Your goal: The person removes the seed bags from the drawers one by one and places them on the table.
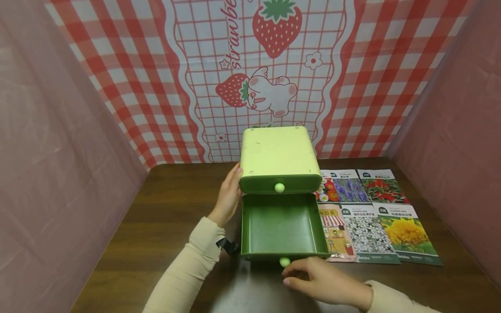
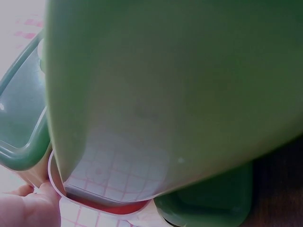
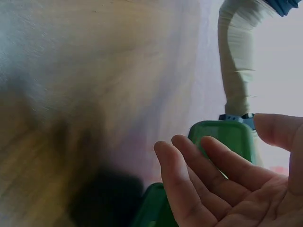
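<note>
A small two-drawer cabinet [image 1: 278, 152] with a pale yellow-green shell stands on the table. Its green lower drawer [image 1: 283, 224] is pulled out, showing a bare inside; the upper drawer [image 1: 258, 184] sits closed. My left hand [image 1: 228, 193] rests against the cabinet's left side, its fingers reaching along the shell. In the left wrist view that hand [image 2: 31, 208] shows only at the lower left corner, with a drawer wall filling most of the picture. Beside the lower drawer's round knob [image 1: 285, 261] is my right hand [image 1: 322, 280], its fingers loosely bent and apart from the thumb [image 3: 274, 130], holding nothing.
Several flower seed packets lie in two rows right of the cabinet, among them a yellow-flower packet [image 1: 407, 234] and a lavender packet [image 1: 350, 189]. A strawberry-print cloth [image 1: 250, 65] hangs behind, with pink curtains [image 1: 58, 152] at both sides. Brown tabletop [image 1: 172, 204] lies to the left.
</note>
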Demonstrator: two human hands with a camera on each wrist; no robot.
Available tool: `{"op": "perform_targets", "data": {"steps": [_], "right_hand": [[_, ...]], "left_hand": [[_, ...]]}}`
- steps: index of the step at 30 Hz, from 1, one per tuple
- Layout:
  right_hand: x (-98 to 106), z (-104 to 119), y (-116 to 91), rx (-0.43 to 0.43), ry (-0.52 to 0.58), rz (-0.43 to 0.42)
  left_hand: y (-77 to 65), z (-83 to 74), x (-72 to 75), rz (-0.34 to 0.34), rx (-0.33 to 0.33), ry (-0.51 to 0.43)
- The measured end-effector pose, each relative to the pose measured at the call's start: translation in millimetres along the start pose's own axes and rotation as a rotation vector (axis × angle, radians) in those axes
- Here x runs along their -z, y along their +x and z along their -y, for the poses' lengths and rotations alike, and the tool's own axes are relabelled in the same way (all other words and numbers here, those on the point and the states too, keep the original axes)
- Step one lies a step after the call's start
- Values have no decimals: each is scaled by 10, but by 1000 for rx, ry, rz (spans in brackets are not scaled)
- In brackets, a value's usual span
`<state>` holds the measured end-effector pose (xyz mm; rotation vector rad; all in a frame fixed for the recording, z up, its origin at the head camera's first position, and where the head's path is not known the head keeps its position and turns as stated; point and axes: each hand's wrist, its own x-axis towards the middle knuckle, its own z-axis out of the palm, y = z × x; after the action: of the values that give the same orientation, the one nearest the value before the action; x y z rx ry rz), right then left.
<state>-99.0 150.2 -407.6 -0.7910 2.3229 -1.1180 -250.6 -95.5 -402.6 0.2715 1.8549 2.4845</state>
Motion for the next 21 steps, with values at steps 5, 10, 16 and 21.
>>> {"op": "perform_targets", "data": {"steps": [5, 10, 16, 21], "right_hand": [[-38, -109, 11, -5, 21, -9], [-66, -206, 29, -44, 117, 3], [-121, -279, 56, -84, 317, 3], [-168, -304, 77, -104, 412, -25]], "left_hand": [[-7, 0, -7, -12, 7, -1], [2, 5, -9, -14, 6, -5], [6, 7, -9, -16, 5, -4], [1, 0, -8, -14, 8, -6]]}}
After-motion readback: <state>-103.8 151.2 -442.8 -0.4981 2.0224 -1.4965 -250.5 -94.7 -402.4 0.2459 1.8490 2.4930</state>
